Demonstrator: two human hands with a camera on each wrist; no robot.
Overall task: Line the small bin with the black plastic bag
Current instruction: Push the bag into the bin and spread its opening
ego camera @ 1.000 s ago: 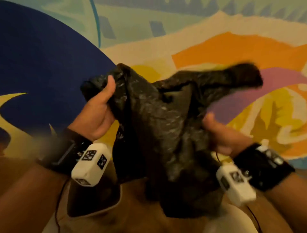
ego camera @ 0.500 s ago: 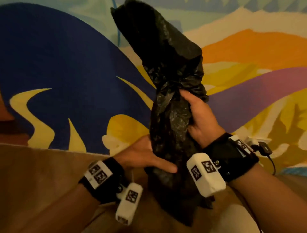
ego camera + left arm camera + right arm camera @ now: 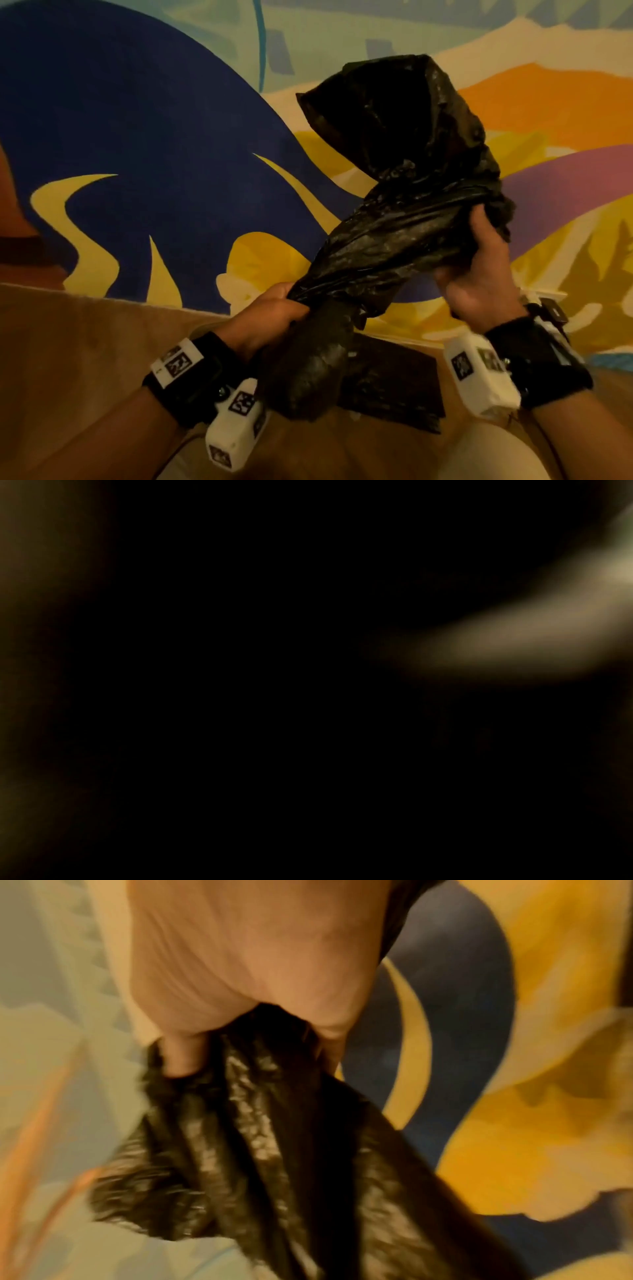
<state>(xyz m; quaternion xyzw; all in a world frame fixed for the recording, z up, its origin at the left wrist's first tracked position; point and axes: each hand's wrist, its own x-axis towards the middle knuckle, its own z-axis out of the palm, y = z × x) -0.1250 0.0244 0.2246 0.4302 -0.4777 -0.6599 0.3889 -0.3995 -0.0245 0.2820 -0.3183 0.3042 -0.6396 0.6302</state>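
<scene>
the fingers of the right hand (image 3: 479, 274) are curled tight around the upper part of the crumpled black plastic bag (image 3: 387, 233), thumb pressed against the film; the right wrist view shows the bag (image 3: 274, 1150) bunched in that fist. the left hand (image 3: 270, 318) grips the same bag lower down, fingers wrapped round a twisted neck. the bag is held in the air between both hands, stretched slanting, its loose top billowing above and its tail hanging below. the left wrist view is dark. behind is a colourful painted wall (image 3: 137, 137).

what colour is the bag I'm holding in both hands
The plastic bag is black with a glossy, crinkled sheen, gripped by both hands; it shows best in the head view.
</scene>
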